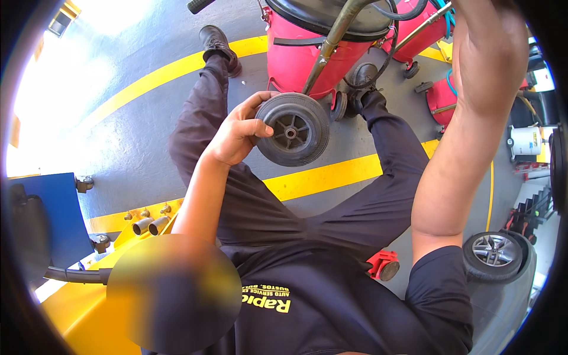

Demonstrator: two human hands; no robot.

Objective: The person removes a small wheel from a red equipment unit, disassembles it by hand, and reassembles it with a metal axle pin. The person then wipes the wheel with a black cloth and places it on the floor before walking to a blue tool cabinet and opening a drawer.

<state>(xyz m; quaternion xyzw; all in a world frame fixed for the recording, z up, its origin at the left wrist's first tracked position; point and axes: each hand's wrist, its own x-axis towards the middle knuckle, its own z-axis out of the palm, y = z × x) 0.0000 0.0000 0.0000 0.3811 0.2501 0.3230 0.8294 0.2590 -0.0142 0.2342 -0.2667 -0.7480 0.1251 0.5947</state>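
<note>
My left hand (pixel 244 129) grips a black wheel (pixel 299 155) by its left edge, thumb across the tyre's face and fingers behind it. The wheel has a spoked plastic hub with a round bore at its centre. It is held in front of a red drum (pixel 296 66) with a black lid and a bent metal tube (pixel 331 44), which stands between my feet. A small wheel (pixel 338 106) sits at the drum's base. My right arm is raised, close to the camera; my right hand (pixel 488 47) reaches the top edge, its fingers not clearly visible.
More red drums (pixel 408 35) with hoses and casters stand at the upper right. Yellow lines (pixel 325 177) cross the grey floor. At left are a blue panel (pixel 56 219) on casters and yellow equipment (pixel 71 302). A car with an alloy wheel (pixel 494 251) is at the right.
</note>
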